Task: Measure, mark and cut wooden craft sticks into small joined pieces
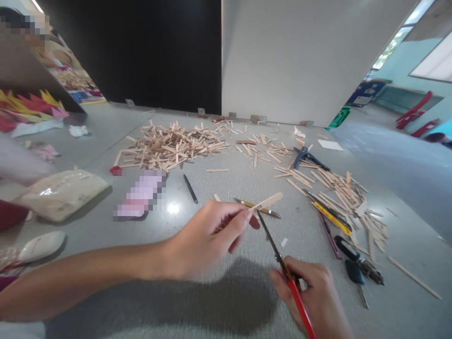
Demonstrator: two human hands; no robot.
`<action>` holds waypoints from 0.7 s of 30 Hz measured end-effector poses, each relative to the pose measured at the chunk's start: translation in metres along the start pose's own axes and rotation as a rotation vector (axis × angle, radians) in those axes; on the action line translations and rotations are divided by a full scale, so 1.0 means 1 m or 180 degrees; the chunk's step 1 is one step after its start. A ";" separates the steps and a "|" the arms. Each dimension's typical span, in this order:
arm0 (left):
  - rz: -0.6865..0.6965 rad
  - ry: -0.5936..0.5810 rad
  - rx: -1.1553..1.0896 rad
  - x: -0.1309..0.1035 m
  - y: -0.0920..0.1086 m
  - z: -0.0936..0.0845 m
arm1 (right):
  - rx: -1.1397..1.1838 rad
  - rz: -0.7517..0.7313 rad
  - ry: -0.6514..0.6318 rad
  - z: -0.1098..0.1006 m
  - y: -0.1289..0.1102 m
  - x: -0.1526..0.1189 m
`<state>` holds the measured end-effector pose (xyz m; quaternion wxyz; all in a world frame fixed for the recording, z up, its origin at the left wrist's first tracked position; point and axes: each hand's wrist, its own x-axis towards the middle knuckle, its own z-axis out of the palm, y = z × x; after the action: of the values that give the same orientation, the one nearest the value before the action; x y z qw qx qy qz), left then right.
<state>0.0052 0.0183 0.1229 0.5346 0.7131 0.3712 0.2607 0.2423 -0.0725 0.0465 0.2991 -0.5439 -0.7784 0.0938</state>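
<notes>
My left hand point(212, 235) is closed, pinching a wooden craft stick point(271, 201) between thumb and fingers. The stick's rounded end points up and right, and a small dark mark shows on it near my fingertips. My right hand point(314, 294) is closed around red-handled scissors point(270, 238). Their narrow dark blades reach up to the stick just beside my left fingertips; whether they touch it I cannot tell. Beneath the stick lies a yellowish cutter knife point(266, 210) on the grey table point(197, 183). A slim black pen-like piece point(190, 188) lies left of it.
Cut sticks form a big heap point(176, 146) at the back. More sticks point(339, 188) lie right, with dark pliers point(307, 157), a yellow cutter point(332, 217) and keys point(355, 273). Leftward are a phone point(141, 194), a plastic bag point(67, 193) and a white mouse point(42, 246). Upright panels point(282, 61) stand behind.
</notes>
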 end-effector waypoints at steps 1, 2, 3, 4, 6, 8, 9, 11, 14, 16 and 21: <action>-0.0011 0.0010 0.0079 0.000 0.000 -0.001 | -0.0037 0.0028 -0.0002 0.000 -0.001 -0.001; -0.0023 0.0021 0.0138 0.000 0.000 -0.001 | -0.0080 0.0055 0.0002 0.001 -0.001 -0.001; -0.0049 0.0025 0.0148 0.000 0.000 0.000 | -0.0128 0.0075 0.0016 0.002 -0.002 -0.002; -0.0114 0.0000 0.0092 0.001 0.000 0.000 | -0.0185 0.0098 0.0036 0.003 -0.003 -0.003; -0.0329 -0.0115 -0.0188 0.001 -0.002 0.003 | -0.0301 0.0131 0.0121 0.007 -0.004 -0.005; -0.0583 -0.0192 -0.0417 0.000 -0.004 0.006 | -0.0434 0.0102 0.0266 0.010 -0.005 -0.005; -0.0682 -0.0205 -0.0449 0.000 -0.005 0.008 | -0.0529 0.0057 0.0355 0.011 -0.005 -0.005; -0.0845 -0.0203 -0.0450 -0.001 -0.006 0.009 | -0.0785 -0.0099 0.0502 0.012 -0.006 -0.002; -0.1131 -0.0395 -0.0723 0.000 -0.007 0.010 | -0.1212 -0.0455 0.0714 0.010 -0.004 0.002; -0.1202 -0.0456 -0.0857 0.001 -0.007 0.009 | -0.1335 -0.0591 0.0828 0.008 -0.002 0.003; -0.0844 -0.0304 -0.0506 0.007 -0.008 0.005 | -0.0239 0.0206 -0.0059 0.004 0.002 0.001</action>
<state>0.0112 0.0217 0.1139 0.6361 0.6249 0.4143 0.1823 0.2417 -0.0702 0.0429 0.2680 -0.5787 -0.7661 0.0792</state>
